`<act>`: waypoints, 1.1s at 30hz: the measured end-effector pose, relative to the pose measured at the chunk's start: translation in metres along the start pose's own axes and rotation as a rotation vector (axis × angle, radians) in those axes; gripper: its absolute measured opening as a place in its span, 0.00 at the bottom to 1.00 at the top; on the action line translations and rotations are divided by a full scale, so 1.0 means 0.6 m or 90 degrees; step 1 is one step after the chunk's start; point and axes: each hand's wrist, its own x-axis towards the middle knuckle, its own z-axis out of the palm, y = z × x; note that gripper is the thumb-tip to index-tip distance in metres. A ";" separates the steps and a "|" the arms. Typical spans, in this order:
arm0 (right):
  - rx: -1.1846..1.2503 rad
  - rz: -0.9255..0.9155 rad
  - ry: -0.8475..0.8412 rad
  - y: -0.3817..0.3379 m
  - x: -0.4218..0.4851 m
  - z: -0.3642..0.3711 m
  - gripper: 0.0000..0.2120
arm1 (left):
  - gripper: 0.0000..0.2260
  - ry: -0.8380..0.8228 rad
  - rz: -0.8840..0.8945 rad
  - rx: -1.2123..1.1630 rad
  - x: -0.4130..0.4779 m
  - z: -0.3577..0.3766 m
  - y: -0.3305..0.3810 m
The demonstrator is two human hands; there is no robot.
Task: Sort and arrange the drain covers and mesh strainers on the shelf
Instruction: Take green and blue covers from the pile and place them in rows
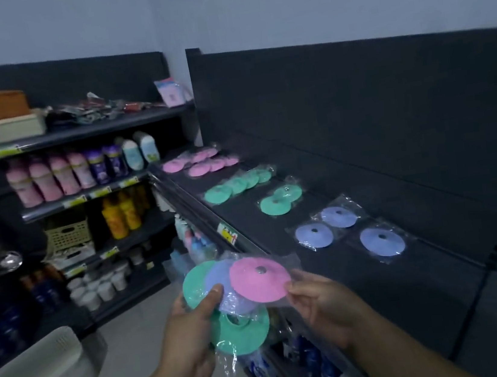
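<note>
Near the shelf [364, 283] edge, left hand [189, 325] grips a fan of bagged drain covers [224, 305]; right hand [315, 299] pinches the pink cover [259, 280], probably bound for the far pink row [202, 162].

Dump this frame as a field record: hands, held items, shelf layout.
left hand: grips fanned stack of bagged green and purple covers
right hand: pinches pink cover on top of the stack
shelf: bagged covers laid out by colour
far end: pink group
middle: green group
near end: purple group, three covers
</note>
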 end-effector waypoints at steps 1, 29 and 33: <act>0.003 -0.004 0.007 -0.007 0.024 0.009 0.16 | 0.13 0.005 0.006 -0.002 0.022 -0.001 0.008; -0.008 -0.028 0.166 -0.120 0.743 0.377 0.10 | 0.15 0.057 0.031 -0.031 0.730 -0.138 0.259; 0.026 -0.054 0.241 -0.113 0.846 0.464 0.12 | 0.15 0.022 0.018 -0.014 0.854 -0.200 0.342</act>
